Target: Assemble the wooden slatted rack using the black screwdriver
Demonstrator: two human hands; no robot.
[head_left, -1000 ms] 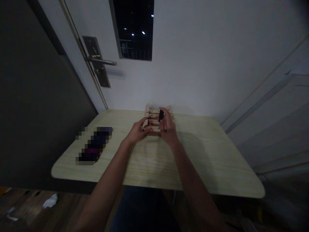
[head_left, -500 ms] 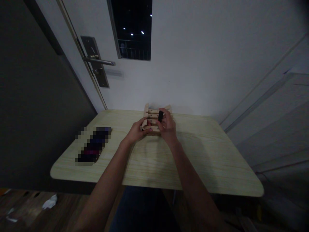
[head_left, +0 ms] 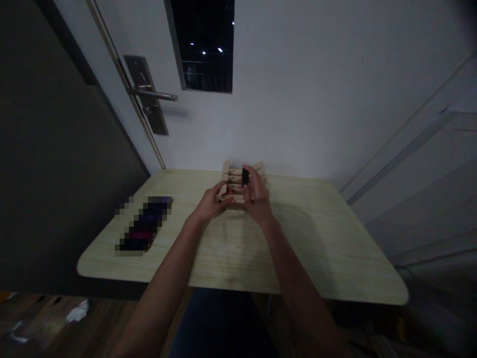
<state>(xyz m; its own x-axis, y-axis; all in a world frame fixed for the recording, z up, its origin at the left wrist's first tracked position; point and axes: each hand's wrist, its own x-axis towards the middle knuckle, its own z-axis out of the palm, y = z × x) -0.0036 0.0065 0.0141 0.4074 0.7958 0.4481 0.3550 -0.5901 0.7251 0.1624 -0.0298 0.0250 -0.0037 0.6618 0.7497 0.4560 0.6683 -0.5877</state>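
A pale wooden slatted frame, with several crossbars and curved side pieces, sits at the far edge of the table, close to the door. My left hand grips its near left corner, thumb along the front bar and fingers round the curved end. Between the thumb and fingers of my right hand is a small black block, held upright over the bars. That hand covers much of the frame's right side. A bit of red shows between the bars near my left thumb, too small to make out.
The light wood-grain table carries a dark, pixelated flat object on its left. Behind it stands a white door with a metal handle and a narrow dark window. White crumpled scraps lie on the floor at lower left.
My right hand has shifted slightly left with the black block, and the block has turned a little. My left hand and the wooden frame stay where they were.
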